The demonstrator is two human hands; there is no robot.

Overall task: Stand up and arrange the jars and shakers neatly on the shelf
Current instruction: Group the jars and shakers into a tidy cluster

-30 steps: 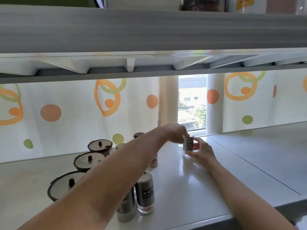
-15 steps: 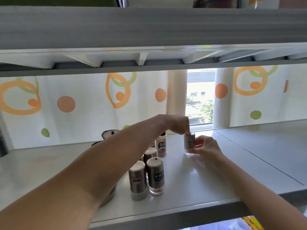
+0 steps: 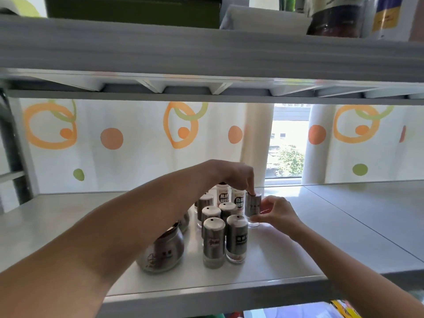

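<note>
A steel shaker (image 3: 252, 206) stands upright on the grey shelf (image 3: 298, 255), just right of the group. My left hand (image 3: 238, 174) reaches over from the left and pinches its top. My right hand (image 3: 274, 211) holds its side near the base. Several other steel shakers (image 3: 236, 237) stand upright in two rows in front. Two white pepper bottles (image 3: 238, 199) stand behind them. A round glass jar (image 3: 164, 250) sits at the left, partly hidden by my left forearm; another jar behind it is mostly hidden.
The shelf above (image 3: 206, 53) hangs low over the work area and carries boxes and a dark jar (image 3: 335, 17). A dotted curtain (image 3: 137, 143) closes the back, with a window gap (image 3: 286, 143). A seam (image 3: 358, 226) crosses the shelf's right part.
The camera has dropped lower and nearer. Both hands have brought the steel shaker leftward, closer to the rows of shakers. The grip of each hand is unchanged.
</note>
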